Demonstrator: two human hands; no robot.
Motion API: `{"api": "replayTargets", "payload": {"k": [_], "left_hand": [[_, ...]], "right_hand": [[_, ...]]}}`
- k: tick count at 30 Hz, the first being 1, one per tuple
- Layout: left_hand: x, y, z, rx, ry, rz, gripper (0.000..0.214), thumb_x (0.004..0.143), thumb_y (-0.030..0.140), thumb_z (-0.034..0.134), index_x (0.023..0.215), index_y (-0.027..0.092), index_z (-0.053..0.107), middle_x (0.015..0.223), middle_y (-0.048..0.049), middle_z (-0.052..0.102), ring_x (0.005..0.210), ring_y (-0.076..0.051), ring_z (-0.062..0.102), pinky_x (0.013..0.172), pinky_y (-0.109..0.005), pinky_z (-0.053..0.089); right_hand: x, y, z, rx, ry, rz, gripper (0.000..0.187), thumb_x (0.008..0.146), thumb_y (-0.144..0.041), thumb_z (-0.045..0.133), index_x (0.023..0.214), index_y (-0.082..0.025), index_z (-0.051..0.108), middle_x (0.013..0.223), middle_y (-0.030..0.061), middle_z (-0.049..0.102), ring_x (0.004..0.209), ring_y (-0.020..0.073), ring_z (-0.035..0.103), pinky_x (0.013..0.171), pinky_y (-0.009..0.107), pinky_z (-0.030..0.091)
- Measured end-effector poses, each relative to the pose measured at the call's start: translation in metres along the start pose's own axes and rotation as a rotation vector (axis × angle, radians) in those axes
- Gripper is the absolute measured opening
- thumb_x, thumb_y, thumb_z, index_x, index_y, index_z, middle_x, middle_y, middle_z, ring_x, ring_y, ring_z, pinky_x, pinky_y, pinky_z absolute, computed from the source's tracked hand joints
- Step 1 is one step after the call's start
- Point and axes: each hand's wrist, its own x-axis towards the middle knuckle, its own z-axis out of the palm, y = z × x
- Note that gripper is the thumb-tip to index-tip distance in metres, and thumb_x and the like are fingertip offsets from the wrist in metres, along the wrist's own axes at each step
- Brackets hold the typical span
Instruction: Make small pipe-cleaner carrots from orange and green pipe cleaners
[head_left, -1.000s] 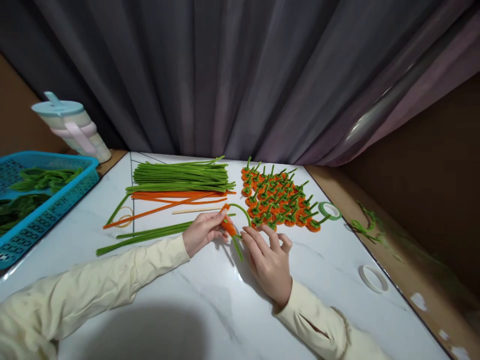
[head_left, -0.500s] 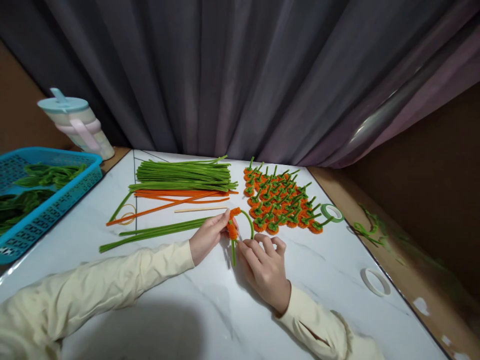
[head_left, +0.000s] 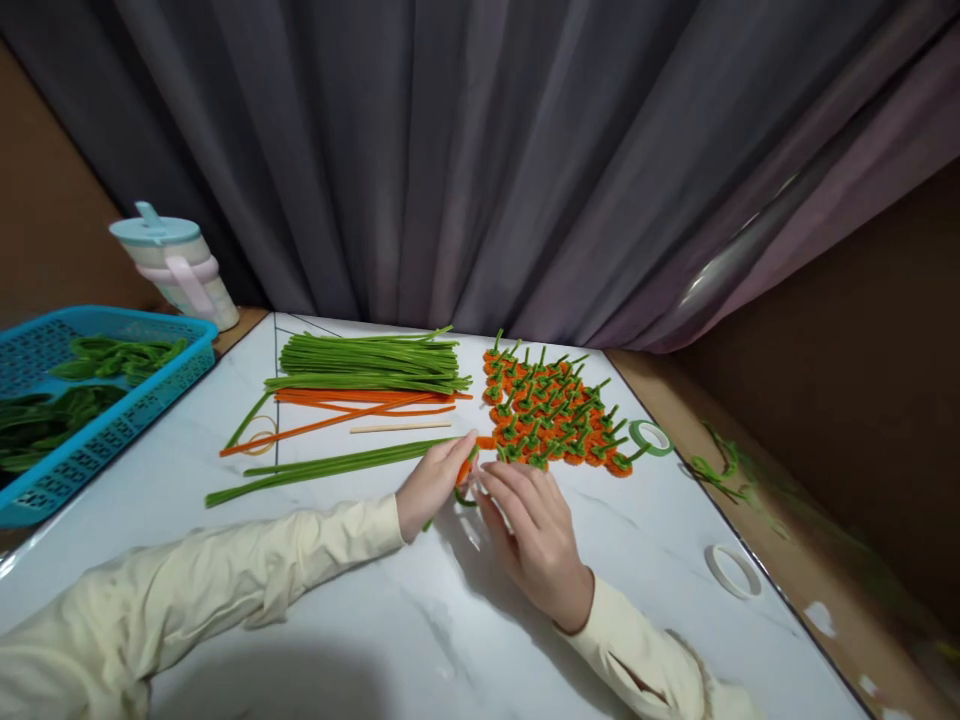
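Observation:
My left hand [head_left: 435, 485], in a cream sleeve, pinches a small coiled orange pipe cleaner piece [head_left: 463, 470] above the middle of the table. From it a green pipe cleaner [head_left: 466, 500] curves below, towards the fingertips of my right hand [head_left: 532, 525]. Those fingers are bent and drawn together close to the piece, seemingly on the green strand; their tips are partly hidden. Just beyond the hands stand rows of finished orange pieces with green stems [head_left: 555, 405]. Several loose green pipe cleaners [head_left: 330, 465] lie left of my left hand.
A bundle of green pipe cleaners [head_left: 367, 362] lies at the back, orange pipe cleaners [head_left: 360, 398] and a thin wooden stick [head_left: 401, 428] in front. Green tape [head_left: 651, 438] and a white ring [head_left: 733, 572] are right. A blue basket [head_left: 112, 440] and a tumbler [head_left: 184, 270] stand left.
The orange piece has turned in my left hand, and the green strand that arched up to the right now curls below it. My right hand has closed in on the piece. The view has shifted slightly.

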Motion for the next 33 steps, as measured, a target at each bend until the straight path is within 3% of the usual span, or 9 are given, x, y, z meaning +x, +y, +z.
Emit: {"api": "replayTargets", "payload": {"k": [3, 7, 12, 19, 22, 28, 33], "left_hand": [[0.004, 0.005, -0.003, 0.051, -0.080, -0.100, 0.050, 0.073, 0.065, 0.046, 0.056, 0.019, 0.036, 0.047, 0.0068, 0.032, 0.044, -0.008, 0.031, 0.047, -0.024, 0.027], [0.004, 0.009, -0.004, 0.153, -0.154, -0.137, 0.052, 0.073, 0.066, 0.042, 0.052, 0.019, 0.034, 0.043, 0.0064, 0.032, 0.042, -0.008, 0.028, 0.045, -0.024, 0.025], [0.002, 0.012, -0.007, 0.329, -0.215, -0.133, 0.050, 0.074, 0.064, 0.039, 0.052, 0.019, 0.036, 0.045, 0.0046, 0.034, 0.044, -0.009, 0.029, 0.044, -0.024, 0.022], [-0.002, 0.018, -0.008, 0.415, -0.282, -0.095, 0.051, 0.073, 0.064, 0.041, 0.050, 0.020, 0.029, 0.047, 0.0052, 0.029, 0.047, -0.009, 0.024, 0.047, -0.025, 0.019], [-0.002, 0.020, -0.010, 0.471, -0.284, -0.028, 0.049, 0.077, 0.060, 0.039, 0.051, 0.019, 0.031, 0.049, 0.0049, 0.029, 0.049, -0.010, 0.025, 0.049, -0.025, 0.020], [-0.006, 0.030, -0.018, 0.624, -0.292, 0.115, 0.045, 0.084, 0.051, 0.036, 0.053, 0.018, 0.033, 0.051, 0.0047, 0.031, 0.052, -0.011, 0.030, 0.053, -0.024, 0.024], [-0.012, 0.030, -0.016, 0.751, -0.325, 0.220, 0.047, 0.090, 0.047, 0.025, 0.054, 0.019, 0.033, 0.051, 0.0032, 0.036, 0.051, -0.012, 0.035, 0.054, -0.023, 0.027]], "right_hand": [[0.006, 0.011, -0.006, -0.068, -0.023, -0.034, 0.024, 0.085, -0.004, 0.044, 0.107, -0.010, 0.054, 0.105, 0.0139, 0.061, 0.096, 0.0239, 0.049, 0.075, 0.036, 0.042], [0.008, 0.019, -0.006, -0.141, -0.153, -0.156, 0.026, 0.089, -0.005, 0.035, 0.102, -0.009, 0.056, 0.098, 0.0131, 0.062, 0.093, 0.0232, 0.050, 0.072, 0.035, 0.040], [0.007, 0.017, -0.005, -0.215, -0.200, -0.244, 0.029, 0.090, -0.005, 0.029, 0.094, -0.007, 0.059, 0.088, 0.0127, 0.060, 0.080, 0.0208, 0.048, 0.065, 0.032, 0.037], [0.010, 0.017, -0.009, -0.254, -0.223, -0.300, 0.036, 0.089, -0.004, 0.026, 0.071, -0.015, 0.055, 0.071, 0.0067, 0.053, 0.069, 0.0181, 0.043, 0.065, 0.032, 0.032], [0.006, 0.020, -0.013, -0.242, -0.163, -0.247, 0.031, 0.085, -0.002, 0.029, 0.072, -0.015, 0.054, 0.069, 0.0054, 0.052, 0.071, 0.0183, 0.044, 0.066, 0.033, 0.031], [-0.011, 0.032, -0.022, -0.103, -0.136, 0.015, 0.020, 0.083, -0.003, 0.037, 0.075, -0.016, 0.050, 0.069, 0.0037, 0.053, 0.066, 0.0172, 0.042, 0.063, 0.032, 0.029], [-0.014, 0.024, -0.021, 0.151, -0.242, 0.197, 0.008, 0.089, -0.014, 0.043, 0.083, -0.017, 0.048, 0.077, 0.0039, 0.055, 0.070, 0.0165, 0.045, 0.061, 0.030, 0.032]]}}
